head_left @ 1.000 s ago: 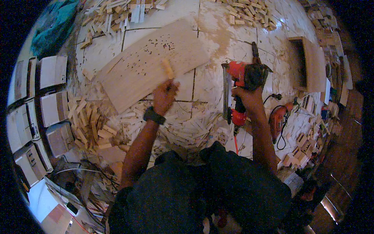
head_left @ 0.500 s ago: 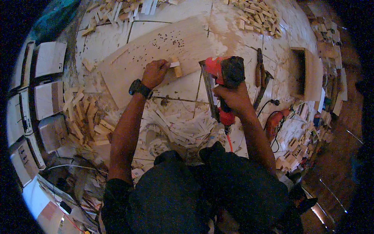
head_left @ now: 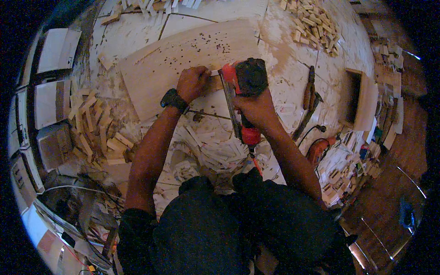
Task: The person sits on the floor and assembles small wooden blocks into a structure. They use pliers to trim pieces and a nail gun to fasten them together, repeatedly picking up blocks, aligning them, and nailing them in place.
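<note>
A red and black air nailer [head_left: 251, 79] is gripped by my right hand [head_left: 259, 107], whose fingers wrap its handle. Its nose end meets a small white-faced wooden strip [head_left: 214, 73] that sticks out from my left hand [head_left: 193, 83]. The left fingers are closed on that strip, and a small wooden block [head_left: 214, 84] shows just under it, partly hidden by the nailer. Both hands are at the near edge of a flat wooden board [head_left: 151, 68] strewn with small dark bits. A red hose [head_left: 256, 166] runs from the base of the nailer.
Cut wood blocks are heaped at the far right [head_left: 316, 25] and left [head_left: 98, 123]. Scrap strips [head_left: 215, 149] lie before my feet. To the right are a hammer [head_left: 308, 114], an orange power tool [head_left: 319, 149] with a cord, and an open wooden box [head_left: 364, 98]. Panels [head_left: 52, 103] stand at left.
My right hand has brought the nailer left, up against the strip in my left hand. The left hand has shifted slightly right, still pinching the strip.
</note>
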Demonstrator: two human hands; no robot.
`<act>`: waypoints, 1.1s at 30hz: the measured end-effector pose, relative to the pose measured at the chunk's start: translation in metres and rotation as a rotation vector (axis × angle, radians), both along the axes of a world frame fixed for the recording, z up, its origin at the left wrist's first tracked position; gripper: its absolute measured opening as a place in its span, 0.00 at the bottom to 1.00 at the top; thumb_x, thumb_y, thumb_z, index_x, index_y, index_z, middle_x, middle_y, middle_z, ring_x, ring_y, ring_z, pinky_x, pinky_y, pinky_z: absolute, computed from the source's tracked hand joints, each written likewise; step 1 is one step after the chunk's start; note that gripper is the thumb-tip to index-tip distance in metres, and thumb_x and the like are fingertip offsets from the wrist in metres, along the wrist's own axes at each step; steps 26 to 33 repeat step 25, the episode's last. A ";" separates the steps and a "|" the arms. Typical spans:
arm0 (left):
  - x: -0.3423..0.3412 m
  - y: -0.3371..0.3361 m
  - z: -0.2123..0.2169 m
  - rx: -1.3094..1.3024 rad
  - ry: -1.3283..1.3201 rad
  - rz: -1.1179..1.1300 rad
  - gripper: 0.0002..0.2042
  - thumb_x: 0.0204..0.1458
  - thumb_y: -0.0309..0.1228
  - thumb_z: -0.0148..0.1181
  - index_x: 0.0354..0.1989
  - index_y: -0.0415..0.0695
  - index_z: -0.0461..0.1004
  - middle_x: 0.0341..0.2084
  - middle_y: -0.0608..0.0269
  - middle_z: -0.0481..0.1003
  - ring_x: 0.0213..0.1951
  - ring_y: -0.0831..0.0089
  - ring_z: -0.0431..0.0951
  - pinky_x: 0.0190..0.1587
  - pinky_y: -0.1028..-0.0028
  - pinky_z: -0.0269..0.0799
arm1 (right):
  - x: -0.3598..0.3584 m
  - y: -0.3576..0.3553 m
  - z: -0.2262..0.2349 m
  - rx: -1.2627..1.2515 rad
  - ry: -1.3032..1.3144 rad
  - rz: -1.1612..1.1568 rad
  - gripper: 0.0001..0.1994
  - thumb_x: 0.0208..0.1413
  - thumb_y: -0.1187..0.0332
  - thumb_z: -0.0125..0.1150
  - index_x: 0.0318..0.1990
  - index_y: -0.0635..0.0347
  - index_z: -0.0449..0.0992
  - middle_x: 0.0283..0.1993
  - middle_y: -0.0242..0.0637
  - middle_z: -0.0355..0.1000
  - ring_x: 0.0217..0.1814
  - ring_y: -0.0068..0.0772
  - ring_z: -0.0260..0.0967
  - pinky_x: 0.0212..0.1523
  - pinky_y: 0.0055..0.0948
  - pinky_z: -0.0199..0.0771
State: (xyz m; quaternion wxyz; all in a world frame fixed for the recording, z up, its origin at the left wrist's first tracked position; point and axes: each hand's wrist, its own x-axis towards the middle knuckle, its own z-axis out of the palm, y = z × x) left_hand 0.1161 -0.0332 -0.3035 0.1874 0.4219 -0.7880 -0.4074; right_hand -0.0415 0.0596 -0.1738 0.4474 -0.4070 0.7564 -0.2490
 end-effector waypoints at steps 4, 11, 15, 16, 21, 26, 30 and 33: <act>-0.002 0.001 -0.008 -0.052 0.030 0.030 0.13 0.52 0.35 0.49 0.29 0.38 0.75 0.23 0.45 0.74 0.28 0.49 0.75 0.35 0.57 0.69 | 0.007 0.001 -0.003 -0.022 -0.032 -0.068 0.16 0.37 0.69 0.60 0.38 0.59 0.72 0.32 0.42 0.73 0.33 0.40 0.71 0.37 0.35 0.71; -0.003 -0.003 -0.008 0.004 -0.002 -0.011 0.12 0.51 0.34 0.50 0.26 0.38 0.73 0.23 0.44 0.73 0.28 0.47 0.74 0.33 0.57 0.68 | 0.011 0.000 -0.002 -0.001 -0.038 -0.040 0.14 0.34 0.71 0.60 0.34 0.60 0.72 0.30 0.38 0.72 0.29 0.35 0.68 0.35 0.32 0.70; -0.002 -0.003 -0.011 -0.071 0.032 -0.019 0.12 0.52 0.34 0.49 0.26 0.38 0.74 0.22 0.44 0.73 0.27 0.47 0.73 0.33 0.56 0.68 | 0.013 0.002 -0.003 0.002 -0.040 -0.037 0.14 0.34 0.72 0.59 0.35 0.60 0.72 0.30 0.38 0.72 0.30 0.38 0.69 0.36 0.33 0.70; -0.002 -0.002 -0.012 -0.064 0.035 -0.009 0.12 0.52 0.35 0.49 0.25 0.38 0.74 0.22 0.44 0.73 0.27 0.47 0.73 0.33 0.56 0.69 | 0.014 0.002 -0.004 -0.006 -0.027 -0.038 0.14 0.34 0.72 0.59 0.35 0.59 0.72 0.31 0.38 0.72 0.31 0.39 0.69 0.37 0.34 0.70; -0.006 -0.003 -0.020 -0.027 -0.076 -0.028 0.13 0.52 0.36 0.50 0.25 0.39 0.74 0.21 0.45 0.73 0.26 0.48 0.74 0.33 0.55 0.69 | 0.020 -0.001 -0.014 -0.398 0.300 0.213 0.16 0.35 0.73 0.57 0.38 0.58 0.69 0.29 0.34 0.70 0.27 0.33 0.67 0.30 0.31 0.70; -0.006 -0.010 -0.011 -0.069 -0.096 -0.076 0.13 0.52 0.37 0.50 0.26 0.40 0.75 0.21 0.45 0.74 0.26 0.49 0.74 0.34 0.55 0.70 | 0.016 -0.002 -0.004 0.006 0.164 0.127 0.22 0.35 0.70 0.56 0.45 0.49 0.71 0.40 0.44 0.73 0.41 0.47 0.71 0.44 0.40 0.71; -0.006 -0.010 -0.011 -0.069 -0.096 -0.076 0.13 0.52 0.37 0.50 0.26 0.40 0.75 0.21 0.45 0.74 0.26 0.49 0.74 0.34 0.55 0.70 | 0.016 -0.002 -0.004 0.006 0.164 0.127 0.22 0.35 0.70 0.56 0.45 0.49 0.71 0.40 0.44 0.73 0.41 0.47 0.71 0.44 0.40 0.71; -0.006 -0.010 -0.011 -0.069 -0.096 -0.076 0.13 0.52 0.37 0.50 0.26 0.40 0.75 0.21 0.45 0.74 0.26 0.49 0.74 0.34 0.55 0.70 | 0.016 -0.002 -0.004 0.006 0.164 0.127 0.22 0.35 0.70 0.56 0.45 0.49 0.71 0.40 0.44 0.73 0.41 0.47 0.71 0.44 0.40 0.71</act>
